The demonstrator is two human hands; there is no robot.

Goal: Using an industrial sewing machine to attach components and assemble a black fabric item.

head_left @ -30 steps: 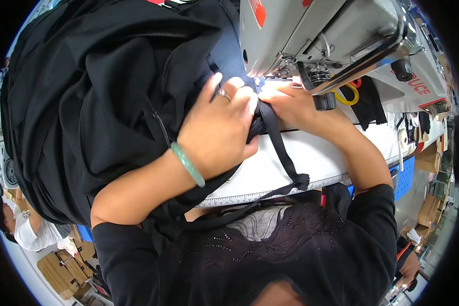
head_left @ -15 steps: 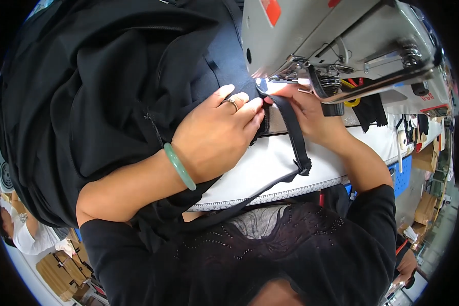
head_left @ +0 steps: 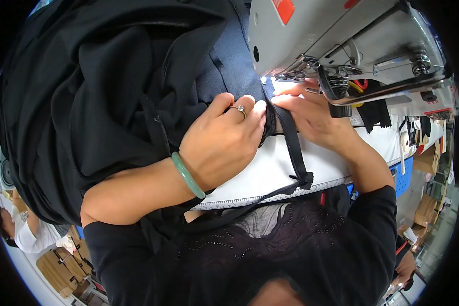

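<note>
A heap of black fabric (head_left: pixel 112 92) spreads to the left of a grey sewing machine (head_left: pixel 301 30), with a smooth dark panel (head_left: pixel 234 61) beside the machine head. My left hand (head_left: pixel 227 135), wearing a ring and a green bangle, has its fingers curled on the fabric edge, closed on it. Close to the lit needle area, my right hand (head_left: pixel 319 120) pinches a narrow black strip like zipper tape (head_left: pixel 293 143). From there the strip hangs over the table edge towards me. Some right fingertips are hidden behind the machine parts.
The white table edge (head_left: pixel 255 171) carries a ruler tape. Yellow-handled scissors (head_left: pixel 359 89) and black scraps (head_left: pixel 375 115) lie right of the machine. A blue perforated bin (head_left: pixel 403 173) stands at the right. Another person (head_left: pixel 33 229) is at the far left.
My left hand has slid slightly right and down, its fingers bending more. My right fingers have shifted on the strip near the needle area. The machine appears slightly further right in view.
</note>
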